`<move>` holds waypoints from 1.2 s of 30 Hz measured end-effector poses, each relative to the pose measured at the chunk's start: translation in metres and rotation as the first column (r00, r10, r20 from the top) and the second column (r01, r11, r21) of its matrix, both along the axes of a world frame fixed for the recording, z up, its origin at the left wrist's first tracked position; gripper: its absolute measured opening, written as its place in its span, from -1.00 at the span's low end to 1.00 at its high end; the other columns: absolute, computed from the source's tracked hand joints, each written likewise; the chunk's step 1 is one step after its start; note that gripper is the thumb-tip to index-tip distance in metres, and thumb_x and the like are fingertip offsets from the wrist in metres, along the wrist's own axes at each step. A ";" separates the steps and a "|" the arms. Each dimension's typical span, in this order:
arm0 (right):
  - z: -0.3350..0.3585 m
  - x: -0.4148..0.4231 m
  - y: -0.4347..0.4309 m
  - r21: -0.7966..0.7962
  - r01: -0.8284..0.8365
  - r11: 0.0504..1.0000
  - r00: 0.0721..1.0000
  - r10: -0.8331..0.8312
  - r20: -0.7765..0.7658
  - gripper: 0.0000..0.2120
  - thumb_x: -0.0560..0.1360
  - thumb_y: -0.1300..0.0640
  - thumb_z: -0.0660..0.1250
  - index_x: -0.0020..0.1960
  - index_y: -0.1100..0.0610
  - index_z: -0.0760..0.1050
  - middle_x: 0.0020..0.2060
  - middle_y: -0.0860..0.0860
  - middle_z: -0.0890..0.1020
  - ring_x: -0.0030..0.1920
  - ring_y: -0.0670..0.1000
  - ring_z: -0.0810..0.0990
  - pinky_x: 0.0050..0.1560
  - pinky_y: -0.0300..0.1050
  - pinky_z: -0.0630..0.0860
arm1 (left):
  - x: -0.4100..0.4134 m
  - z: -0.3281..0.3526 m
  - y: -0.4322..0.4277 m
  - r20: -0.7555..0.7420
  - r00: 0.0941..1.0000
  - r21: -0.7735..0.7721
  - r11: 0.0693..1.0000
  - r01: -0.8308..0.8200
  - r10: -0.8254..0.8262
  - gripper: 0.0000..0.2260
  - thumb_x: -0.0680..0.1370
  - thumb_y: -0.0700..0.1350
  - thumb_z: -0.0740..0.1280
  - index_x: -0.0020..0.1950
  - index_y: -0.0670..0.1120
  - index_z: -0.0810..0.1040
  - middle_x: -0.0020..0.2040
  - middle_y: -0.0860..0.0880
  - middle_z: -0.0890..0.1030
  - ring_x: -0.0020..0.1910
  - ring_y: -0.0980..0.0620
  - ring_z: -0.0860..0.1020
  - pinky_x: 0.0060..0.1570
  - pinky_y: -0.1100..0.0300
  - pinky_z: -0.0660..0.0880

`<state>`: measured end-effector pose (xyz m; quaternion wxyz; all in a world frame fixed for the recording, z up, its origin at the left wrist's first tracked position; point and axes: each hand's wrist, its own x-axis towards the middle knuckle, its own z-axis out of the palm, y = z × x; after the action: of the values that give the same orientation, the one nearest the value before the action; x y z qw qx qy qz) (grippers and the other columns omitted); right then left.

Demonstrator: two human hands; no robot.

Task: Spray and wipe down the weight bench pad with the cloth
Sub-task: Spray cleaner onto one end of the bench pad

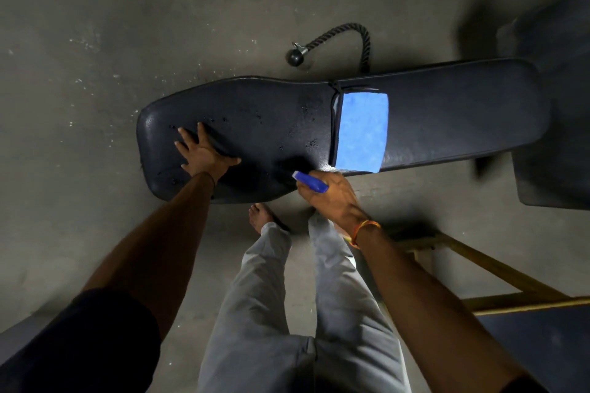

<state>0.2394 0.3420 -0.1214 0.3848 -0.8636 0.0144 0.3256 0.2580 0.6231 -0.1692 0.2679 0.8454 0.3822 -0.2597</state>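
The weight bench pad (255, 124) is lying long across the middle of the view on the concrete floor (95, 41), serving as the worktop here. It is looking like padded vinyl over a stiff base: firm enough to take pressure, smooth, and likely turning slippery where it is wet. Dark droplets are sitting scattered over its wider left section, so I am judging the spraying to be under way and the wiping not yet begun.

The cloth (362, 131) is lying flat on the pad, just right of the seam where the two sections meet, reaching to the near edge. It is looking soft, light and limp, probably microfibre; it should be bunching easily, so a flat palm pressed on its middle is likely to be steering it better than a pinch at a corner.

The left hand (204, 153) is resting spread, fingers splayed, palm down on the wide left end of the pad, seemingly bracing.

The right hand (329, 198) is wrapping closed around a spray bottle (311, 182) at the near edge of the pad, just below the cloth, with the blue head pointing leftward over the pad. Only the head is showing; the body is hidden in the grip, so its fill is unclear. It is probably light, hard plastic.
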 end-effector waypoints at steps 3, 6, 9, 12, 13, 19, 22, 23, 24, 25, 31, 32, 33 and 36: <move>0.003 0.016 0.005 0.055 0.193 0.980 0.981 -0.193 0.009 -0.72 0.51 -0.06 0.43 -0.27 0.06 0.46 -0.39 0.01 0.50 -0.31 0.07 0.46 -0.23 -0.08 0.38 | 0.003 -0.001 -0.007 0.017 1.000 -0.001 1.000 0.011 -0.011 0.05 0.38 -0.03 0.61 0.67 0.07 -0.03 0.67 -0.13 -0.21 0.62 -0.31 -0.18 0.45 -0.51 0.09; 0.009 0.029 0.004 0.117 0.332 0.936 0.943 -0.334 0.000 -0.71 0.50 -0.05 0.44 -0.28 0.08 0.48 -0.40 0.08 0.53 -0.33 0.08 0.48 -0.26 -0.07 0.41 | 0.009 -0.003 -0.019 0.055 0.997 -0.005 0.999 0.051 -0.050 0.00 0.38 -0.02 0.61 0.66 0.05 0.05 0.67 -0.13 -0.17 0.62 -0.32 -0.15 0.44 -0.51 0.12; 0.014 0.035 0.001 0.212 0.408 0.888 0.912 -0.409 -0.040 -0.74 0.50 -0.06 0.44 -0.15 0.14 0.55 -0.26 0.25 0.61 -0.27 0.15 0.56 -0.21 0.03 0.49 | 0.018 -0.005 -0.040 0.093 0.989 -0.025 0.993 0.119 -0.116 -0.02 0.38 0.00 0.61 0.65 0.03 0.09 0.67 -0.12 -0.13 0.63 -0.30 -0.12 0.42 -0.52 0.14; 0.020 0.038 -0.007 0.222 0.414 0.883 0.906 -0.424 -0.004 -0.75 0.50 -0.05 0.46 -0.12 0.14 0.54 -0.25 0.24 0.61 -0.18 0.26 0.60 -0.14 0.11 0.54 | 0.028 -0.004 -0.071 0.094 0.972 -0.018 0.976 0.216 -0.214 -0.06 0.42 0.03 0.57 0.65 0.03 0.08 0.68 -0.10 -0.11 0.64 -0.25 -0.12 0.44 -0.48 0.14; 0.022 0.039 -0.010 0.233 0.420 0.877 0.901 -0.433 0.009 -0.75 0.50 -0.03 0.47 -0.12 0.14 0.54 -0.25 0.22 0.61 -0.21 0.25 0.59 -0.14 0.10 0.54 | 0.031 -0.003 -0.082 0.093 0.964 -0.005 0.968 0.252 -0.250 -0.08 0.44 0.03 0.55 0.65 0.02 0.08 0.68 -0.09 -0.11 0.64 -0.24 -0.11 0.46 -0.46 0.13; 0.049 0.051 -0.047 0.265 0.470 0.842 0.849 -0.513 0.126 -0.79 0.46 0.33 0.41 0.06 0.16 0.55 -0.09 0.00 0.66 -0.18 -0.07 0.60 -0.12 -0.27 0.56 | 0.044 0.003 -0.145 0.184 0.913 0.000 0.928 0.371 -0.365 -0.30 0.52 0.00 0.43 0.61 -0.01 0.22 0.67 -0.08 0.05 0.64 -0.20 0.01 0.52 -0.21 0.22; 0.065 0.065 -0.071 0.245 0.503 0.829 0.808 -0.552 0.208 -0.70 0.42 0.32 0.37 0.12 0.12 0.52 -0.03 -0.09 0.67 -0.09 -0.02 0.65 -0.01 -0.15 0.59 | 0.053 0.011 -0.170 0.227 0.899 -0.062 0.916 0.396 -0.374 -0.34 0.52 -0.04 0.43 0.59 -0.04 0.29 0.65 -0.09 0.14 0.62 -0.19 0.10 0.53 -0.10 0.25; 0.068 0.071 -0.080 0.231 0.519 0.823 0.794 -0.564 0.224 -0.70 0.41 0.30 0.37 0.12 0.12 0.52 -0.04 -0.09 0.67 -0.09 -0.02 0.64 0.01 -0.13 0.58 | 0.056 0.013 -0.177 0.229 0.893 -0.076 0.907 0.413 -0.387 -0.34 0.53 -0.05 0.43 0.59 -0.05 0.29 0.65 -0.09 0.16 0.62 -0.18 0.11 0.53 -0.08 0.24; 0.072 0.076 -0.088 0.216 0.534 0.817 0.782 -0.575 0.243 -0.71 0.41 0.27 0.37 0.12 0.13 0.51 -0.05 -0.07 0.66 -0.09 0.00 0.63 0.01 -0.10 0.57 | 0.059 0.016 -0.183 0.226 0.886 -0.079 0.899 0.432 -0.406 -0.35 0.53 -0.05 0.43 0.59 -0.05 0.29 0.65 -0.09 0.16 0.62 -0.17 0.12 0.54 -0.06 0.24; 0.076 0.083 -0.096 0.197 0.549 0.812 0.765 -0.583 0.274 -0.70 0.40 0.22 0.36 0.12 0.15 0.49 -0.07 -0.02 0.65 -0.10 0.04 0.62 0.00 -0.08 0.56 | 0.063 0.018 -0.188 0.219 0.878 -0.072 0.891 0.449 -0.425 -0.34 0.53 -0.05 0.43 0.59 -0.05 0.29 0.64 -0.09 0.17 0.62 -0.17 0.13 0.53 -0.05 0.24; 0.072 0.139 -0.142 0.031 0.589 0.808 0.741 -0.555 0.378 -0.66 0.35 0.28 0.34 0.10 0.25 0.37 0.03 0.18 0.48 -0.02 0.22 0.52 0.10 0.13 0.49 | 0.083 0.016 -0.205 0.211 0.845 -0.034 0.860 0.509 -0.492 -0.31 0.53 -0.04 0.44 0.61 -0.04 0.25 0.65 -0.09 0.16 0.61 -0.19 0.13 0.54 -0.02 0.21; 0.069 0.151 -0.148 -0.010 0.577 0.817 0.754 -0.527 0.392 -0.60 0.32 0.25 0.32 0.14 0.30 0.37 0.07 0.22 0.47 0.01 0.27 0.51 0.13 0.13 0.48 | 0.086 0.015 -0.208 0.218 0.842 -0.033 0.859 0.512 -0.493 -0.30 0.53 -0.04 0.44 0.62 -0.04 0.24 0.65 -0.09 0.16 0.61 -0.18 0.13 0.55 -0.01 0.20; 0.064 0.163 -0.152 -0.066 0.548 0.834 0.778 -0.478 0.408 -0.51 0.31 0.22 0.30 0.20 0.34 0.37 0.12 0.26 0.46 0.06 0.30 0.50 0.16 0.13 0.45 | 0.089 0.014 -0.210 0.225 0.844 -0.039 0.861 0.507 -0.487 -0.30 0.53 -0.03 0.44 0.62 -0.04 0.23 0.65 -0.09 0.15 0.62 -0.18 0.13 0.55 -0.01 0.20; 0.044 0.192 -0.157 -0.288 0.419 0.861 0.870 -0.291 0.398 -0.39 0.39 0.27 0.34 0.39 0.39 0.27 0.27 0.29 0.40 0.19 0.35 0.47 0.27 0.11 0.36 | 0.096 0.013 -0.222 0.233 0.856 -0.071 0.870 0.488 -0.461 -0.28 0.51 -0.01 0.47 0.61 -0.04 0.24 0.65 -0.10 0.14 0.61 -0.16 0.14 0.51 -0.07 0.28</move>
<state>0.4310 0.1851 -0.0773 0.2681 -0.9446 0.1693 0.0851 0.3544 0.4014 -0.1566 0.2875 0.9172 0.1140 -0.2513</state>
